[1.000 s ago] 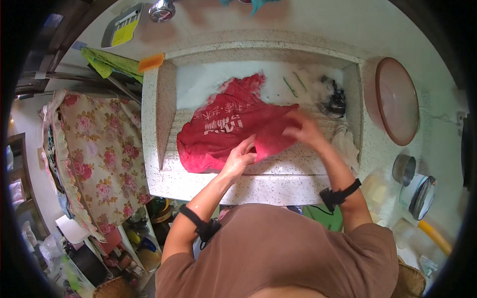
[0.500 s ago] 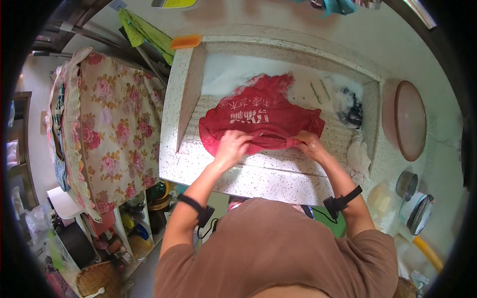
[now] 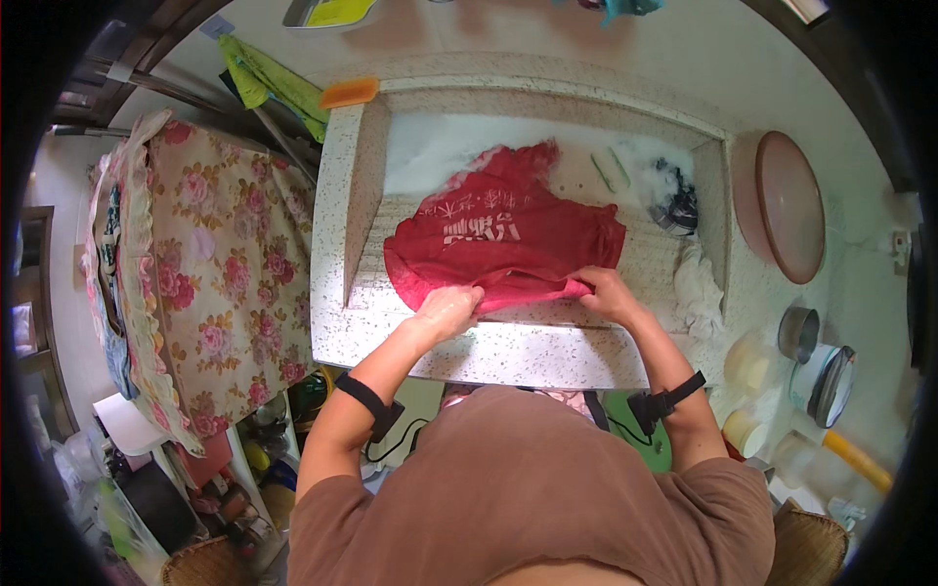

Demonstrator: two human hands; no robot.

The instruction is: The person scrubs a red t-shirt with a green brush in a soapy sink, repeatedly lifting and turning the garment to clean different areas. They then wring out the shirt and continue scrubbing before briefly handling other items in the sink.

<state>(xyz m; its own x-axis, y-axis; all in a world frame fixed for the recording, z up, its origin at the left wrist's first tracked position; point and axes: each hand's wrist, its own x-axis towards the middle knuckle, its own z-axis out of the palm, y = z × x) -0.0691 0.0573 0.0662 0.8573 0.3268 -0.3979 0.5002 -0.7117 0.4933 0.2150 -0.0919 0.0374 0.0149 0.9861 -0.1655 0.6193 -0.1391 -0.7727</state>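
A wet red T-shirt point(image 3: 528, 230) with white print lies spread over the ridged washboard floor of a speckled stone sink point(image 3: 479, 350). My left hand point(image 3: 450, 311) is closed on the shirt's near edge, left of its middle. Farther right, my right hand point(image 3: 608, 294) pinches the same edge near its right end. Between the hands the edge runs nearly straight, with a fold behind it. White suds point(image 3: 430, 146) and water lie along the sink's far side, beyond the shirt.
A dark garment point(image 3: 674, 198) sits in suds at the sink's right, with a white cloth point(image 3: 698, 288) nearer me. An orange brush-like block point(image 3: 349, 93) rests on the far left corner. A floral cloth cover point(image 3: 230, 273) stands left. A round basin point(image 3: 789, 207) leans against the right wall.
Both hands have come slightly nearer me with the shirt's edge. The gap that showed in the folded edge has flattened. The whole view has shifted a little.
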